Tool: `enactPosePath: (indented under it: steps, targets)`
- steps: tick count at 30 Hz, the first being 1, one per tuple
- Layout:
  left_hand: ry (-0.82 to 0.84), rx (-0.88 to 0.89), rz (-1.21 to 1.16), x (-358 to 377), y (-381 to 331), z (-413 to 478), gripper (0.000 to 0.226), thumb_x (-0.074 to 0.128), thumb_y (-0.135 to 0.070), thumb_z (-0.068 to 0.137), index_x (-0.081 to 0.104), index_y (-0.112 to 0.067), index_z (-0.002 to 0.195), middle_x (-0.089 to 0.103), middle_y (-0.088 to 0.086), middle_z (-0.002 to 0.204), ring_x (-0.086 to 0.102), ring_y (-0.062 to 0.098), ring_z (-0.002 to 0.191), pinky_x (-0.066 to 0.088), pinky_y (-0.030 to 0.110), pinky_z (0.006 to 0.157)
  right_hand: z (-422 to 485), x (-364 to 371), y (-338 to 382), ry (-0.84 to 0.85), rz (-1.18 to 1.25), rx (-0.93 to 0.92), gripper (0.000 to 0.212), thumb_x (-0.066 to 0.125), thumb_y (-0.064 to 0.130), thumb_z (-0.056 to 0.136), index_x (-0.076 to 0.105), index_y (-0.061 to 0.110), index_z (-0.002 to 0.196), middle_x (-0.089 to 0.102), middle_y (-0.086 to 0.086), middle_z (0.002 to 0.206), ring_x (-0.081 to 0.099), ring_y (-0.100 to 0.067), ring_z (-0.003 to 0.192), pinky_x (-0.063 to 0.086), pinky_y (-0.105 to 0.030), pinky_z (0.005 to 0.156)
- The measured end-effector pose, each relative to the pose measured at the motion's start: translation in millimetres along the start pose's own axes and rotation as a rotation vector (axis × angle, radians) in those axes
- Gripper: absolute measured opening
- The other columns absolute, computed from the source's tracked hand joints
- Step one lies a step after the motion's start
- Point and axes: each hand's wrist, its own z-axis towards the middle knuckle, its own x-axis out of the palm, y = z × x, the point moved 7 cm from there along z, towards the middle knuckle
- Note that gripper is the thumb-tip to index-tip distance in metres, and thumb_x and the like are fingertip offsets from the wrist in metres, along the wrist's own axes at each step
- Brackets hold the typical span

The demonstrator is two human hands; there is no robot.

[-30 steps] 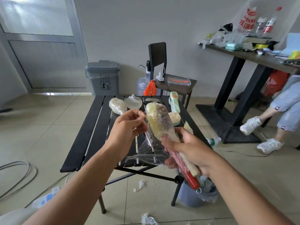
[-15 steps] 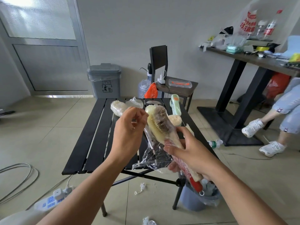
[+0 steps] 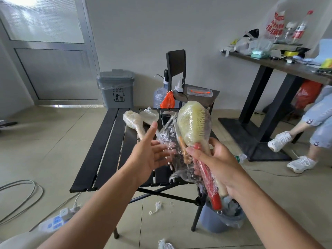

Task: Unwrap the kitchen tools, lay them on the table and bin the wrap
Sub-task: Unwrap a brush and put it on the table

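**Right hand [image 3: 217, 164] grips the wrapped tools; left hand [image 3: 148, 155] lies open at the loose film**

The right hand curls round the handles of a bundle of kitchen tools [image 3: 195, 126], held above the table's near right corner. Uppermost is a brush with an oval head of pale yellow, ridged bristles, pointing up and away. Below the fist run a glossy red handle [image 3: 212, 187] and a plain wooden one beside it. A thin orange-handled piece lies against the brush's left side. Clear, crinkled wrap [image 3: 167, 135] clings to the bundle and billows loose to its left in shiny folds. The left hand is spread wide, fingers straight, thumb up, holding nothing. Its fingertips reach the loose film, but they are too blurred to tell whether they touch it.

Under both hands stands a black folding table [image 3: 106, 146] of long flat slats on crossed metal legs. At its far end lie a wrapped round-headed tool [image 3: 132, 121] with a wooden handle and a flatter wrapped piece [image 3: 149, 115] just beside it. Below the table's near right corner sits a round grey-blue bin [image 3: 213, 223], lined with a plastic bag and holding crumpled film. White scraps [image 3: 156, 207] dot the beige tiled floor, which also carries a power strip [image 3: 53, 221] and a grey cable [image 3: 23, 193]. Against the grey wall stands a square lidded waste bin [image 3: 116, 90]. A cluttered dark desk [image 3: 280, 66] fills the right, with a seated person's white trainers [image 3: 279, 141] beside its base.
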Motion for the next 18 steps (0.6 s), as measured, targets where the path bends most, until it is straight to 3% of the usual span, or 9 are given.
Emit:
enactPosePath:
  steps: [2,5,8,11,14,16,18]
  targets:
    - [0.105,-0.043,0.111,13,12,-2,0.084,0.074,-0.077,0.074,0.066,-0.007,0.122,0.077,0.018,0.095,0.076,0.025,0.084,0.063,0.044,0.084,0,2,2,-0.020,-0.058,-0.027,0.076,0.092,0.066,0.061,0.064,0.036,0.125,0.082,0.009,0.105,0.080,-0.013,0.091,0.060,-0.046,0.091]
    - [0.152,0.071,0.148,26,18,-3,0.042,0.075,-0.060,0.087,0.083,-0.019,0.093,0.064,0.000,0.073,0.064,0.014,0.067,0.060,0.037,0.078,-3,7,1,-0.026,-0.146,-0.046,0.071,0.086,0.078,0.062,0.062,0.045,0.119,0.080,0.017,0.104,0.078,-0.003,0.090,0.057,-0.036,0.085]
    - [0.039,0.182,0.118,26,16,-4,0.041,0.065,-0.044,0.103,0.067,-0.003,0.102,0.064,0.005,0.072,0.058,0.015,0.056,0.053,0.034,0.061,-4,10,0,-0.045,-0.166,-0.060,0.068,0.084,0.081,0.065,0.065,0.043,0.118,0.080,0.019,0.103,0.076,0.002,0.090,0.055,-0.028,0.081]
    - [-0.083,0.348,0.281,23,5,-10,0.038,0.057,-0.043,0.108,0.054,-0.007,0.098,0.049,-0.005,0.053,0.040,0.011,0.042,0.037,0.028,0.041,-3,11,-1,-0.095,-0.132,-0.045,0.068,0.086,0.078,0.066,0.065,0.039,0.117,0.080,0.017,0.102,0.076,0.002,0.088,0.054,-0.024,0.076]
    - [-0.172,0.524,0.483,23,-11,-18,0.034,0.058,-0.042,0.108,0.055,-0.010,0.095,0.045,-0.009,0.048,0.035,0.008,0.039,0.032,0.021,0.037,-1,10,-3,-0.133,-0.037,-0.016,0.072,0.094,0.068,0.062,0.067,0.032,0.118,0.079,0.010,0.091,0.074,-0.004,0.073,0.053,-0.022,0.068]
    - [-0.192,0.569,0.519,22,-20,-18,0.033,0.059,-0.039,0.108,0.056,-0.009,0.095,0.046,-0.010,0.047,0.037,0.007,0.038,0.033,0.020,0.038,0,9,-5,-0.121,0.094,0.001,0.072,0.097,0.058,0.063,0.068,0.022,0.118,0.071,0.007,0.074,0.061,-0.008,0.053,0.049,-0.022,0.050]
    - [-0.208,0.593,0.535,18,-25,-16,0.032,0.059,-0.037,0.108,0.056,-0.008,0.094,0.047,-0.008,0.047,0.036,0.009,0.038,0.033,0.023,0.039,1,5,-4,-0.117,0.199,0.006,0.071,0.096,0.056,0.064,0.069,0.017,0.117,0.064,0.005,0.066,0.054,-0.009,0.048,0.045,-0.022,0.043]
